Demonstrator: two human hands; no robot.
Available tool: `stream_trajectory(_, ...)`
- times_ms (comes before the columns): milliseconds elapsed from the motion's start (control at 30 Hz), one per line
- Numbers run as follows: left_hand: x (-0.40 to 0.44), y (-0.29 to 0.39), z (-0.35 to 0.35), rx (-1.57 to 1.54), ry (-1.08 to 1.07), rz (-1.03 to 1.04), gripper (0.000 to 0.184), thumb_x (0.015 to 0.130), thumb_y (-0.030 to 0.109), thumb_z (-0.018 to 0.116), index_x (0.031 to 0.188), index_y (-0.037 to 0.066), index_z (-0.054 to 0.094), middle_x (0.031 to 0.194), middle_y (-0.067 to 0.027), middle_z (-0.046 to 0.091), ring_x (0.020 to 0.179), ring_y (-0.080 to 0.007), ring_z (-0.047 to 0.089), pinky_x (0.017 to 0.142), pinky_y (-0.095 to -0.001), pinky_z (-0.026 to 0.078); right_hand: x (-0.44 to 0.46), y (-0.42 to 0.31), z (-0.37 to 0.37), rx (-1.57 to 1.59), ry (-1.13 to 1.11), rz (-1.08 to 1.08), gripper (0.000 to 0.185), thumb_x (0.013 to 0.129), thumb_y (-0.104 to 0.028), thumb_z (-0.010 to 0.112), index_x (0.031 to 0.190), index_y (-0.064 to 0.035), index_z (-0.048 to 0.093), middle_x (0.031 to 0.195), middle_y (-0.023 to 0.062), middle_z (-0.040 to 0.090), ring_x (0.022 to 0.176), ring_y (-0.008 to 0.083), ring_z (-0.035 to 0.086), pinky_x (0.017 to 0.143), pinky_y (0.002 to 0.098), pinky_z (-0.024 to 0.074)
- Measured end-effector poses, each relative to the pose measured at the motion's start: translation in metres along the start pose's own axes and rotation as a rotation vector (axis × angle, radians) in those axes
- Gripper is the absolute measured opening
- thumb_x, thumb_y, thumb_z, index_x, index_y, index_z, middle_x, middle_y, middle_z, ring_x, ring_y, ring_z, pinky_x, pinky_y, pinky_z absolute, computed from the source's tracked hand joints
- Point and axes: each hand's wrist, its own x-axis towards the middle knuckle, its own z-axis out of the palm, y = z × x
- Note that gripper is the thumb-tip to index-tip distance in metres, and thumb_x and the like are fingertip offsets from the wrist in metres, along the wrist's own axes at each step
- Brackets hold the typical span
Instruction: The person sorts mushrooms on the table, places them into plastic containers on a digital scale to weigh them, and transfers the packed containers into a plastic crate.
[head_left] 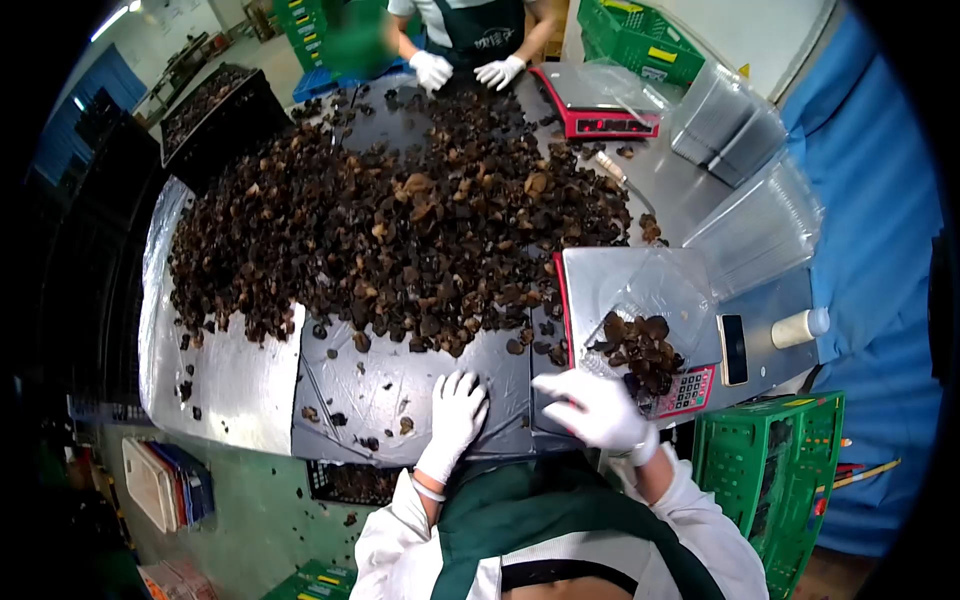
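My left hand [459, 412], in a white glove, lies flat on the dark table covering with its fingers stretched out, holding nothing. My right hand [597, 411], also gloved in white, hovers over the table's front edge with its fingers apart and nothing visible in them. Close to it, a clear plastic box [690, 300] rests on a red-sided scale [580, 262] and holds some dark brown wood ear mushrooms [642, 350]. A big heap of wood ear mushrooms [390, 230] spreads in front of both hands, with loose pieces near my left hand.
Across the table stands a co-worker [470, 25] with white-gloved hands at the heap, beside a second scale [600, 90]. Stacked clear boxes [765, 220], a phone [733, 349], a white bottle [800, 328] and a knife [622, 178] lie right. A green crate [740, 450] stands below.
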Motion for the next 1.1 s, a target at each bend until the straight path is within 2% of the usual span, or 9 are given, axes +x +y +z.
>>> stream_trajectory(133,-0.044,-0.052,-0.011,-0.093,-0.099,0.017,0.027,0.072,0.018,0.069,0.096,0.01,0.061,0.099,-0.0109,0.058,0.083,-0.0308,0.054,0.069,-0.0424,0.044,0.008,0.013,0.074,-0.085,-0.19,0.029,0.03,0.089,-0.028,0.064,0.113,-0.0103,0.065,0.093,0.0095,0.065,0.085,0.0277,0.064,0.073,0.0342,0.0522)
stream_trajectory(333,-0.173,-0.138,-0.085,0.04,-0.014,-0.307,0.018,0.068,0.009,0.068,0.083,0.006,0.059,0.083,-0.0137,0.054,0.08,-0.0353,0.053,0.07,-0.0444,0.045,-0.003,0.061,0.139,-0.332,-0.314,0.225,0.038,0.091,-0.043,0.056,0.11,-0.0113,0.064,0.097,0.009,0.062,0.091,0.0282,0.063,0.077,0.0388,0.0516)
stream_trajectory(367,-0.206,-0.166,-0.086,0.044,-0.092,-0.395,0.021,0.071,0.01,0.069,0.09,0.005,0.061,0.087,-0.0162,0.056,0.085,-0.0381,0.054,0.076,-0.0458,0.047,-0.007,0.069,0.146,-0.336,-0.277,0.223,0.037,0.09,-0.043,0.056,0.109,-0.0112,0.064,0.096,0.0088,0.062,0.092,0.0281,0.063,0.078,0.0387,0.0516)
stream_trajectory(400,-0.222,-0.175,-0.111,0.121,-0.081,-0.285,0.025,0.086,0.021,0.066,0.105,0.006,0.066,0.1,-0.0149,0.065,0.09,-0.0264,0.064,0.081,-0.0397,0.051,-0.01,0.074,0.15,-0.341,-0.245,0.219,0.037,0.09,-0.042,0.057,0.108,-0.0111,0.065,0.096,0.0087,0.062,0.092,0.028,0.062,0.079,0.0385,0.0515)
stream_trajectory(500,-0.227,-0.207,-0.134,-0.063,0.079,-0.482,0.024,0.082,0.013,0.066,0.104,0.005,0.063,0.097,-0.0152,0.061,0.091,-0.0317,0.059,0.081,-0.0416,0.049,-0.009,0.077,0.156,-0.333,-0.124,0.289,0.03,0.09,-0.041,0.057,0.1,-0.0148,0.066,0.091,0.008,0.062,0.087,0.028,0.063,0.076,0.0392,0.0515)
stream_trajectory(533,-0.215,-0.215,-0.134,-0.087,0.116,-0.691,0.026,0.078,0.011,0.067,0.102,0.004,0.063,0.1,-0.0184,0.06,0.097,-0.0382,0.057,0.086,-0.0458,0.046,-0.004,0.077,0.156,-0.331,-0.112,0.306,0.028,0.09,-0.042,0.057,0.097,-0.0162,0.066,0.09,0.0076,0.061,0.083,0.0282,0.063,0.074,0.0398,0.0515)
stream_trajectory(633,-0.161,-0.242,-0.128,-0.148,0.337,-0.623,0.027,0.086,0.013,0.064,0.112,0.005,0.064,0.115,-0.0176,0.061,0.109,-0.0337,0.057,0.096,-0.0436,0.044,0.013,0.07,0.152,-0.293,-0.214,0.38,0.028,0.088,-0.042,0.059,0.095,-0.0157,0.066,0.082,0.0082,0.061,0.079,0.0282,0.063,0.071,0.0388,0.0515)
stream_trajectory(867,0.035,-0.239,-0.124,-0.263,0.358,-0.429,0.042,0.091,0.013,0.058,0.133,0.008,0.051,0.138,-0.0141,0.049,0.128,-0.0306,0.045,0.11,-0.0403,0.032,0.151,0.076,0.117,0.369,0.184,0.339,0.054,0.087,-0.029,0.068,0.134,-0.0099,0.052,0.116,0.0111,0.062,0.097,0.0189,0.061,0.087,0.0329,0.0489)
stream_trajectory(1100,0.161,-0.277,-0.064,-0.539,0.293,-0.385,0.048,0.096,0.015,0.049,0.141,0.002,0.039,0.147,-0.018,0.038,0.138,-0.0304,0.034,0.114,-0.0354,0.026,0.309,0.107,0.118,0.107,0.225,0.226,0.091,0.076,-0.044,0.075,0.15,-0.0165,0.028,0.154,0.0233,0.02,0.143,0.0363,0.02,0.115,0.0448,0.0205)
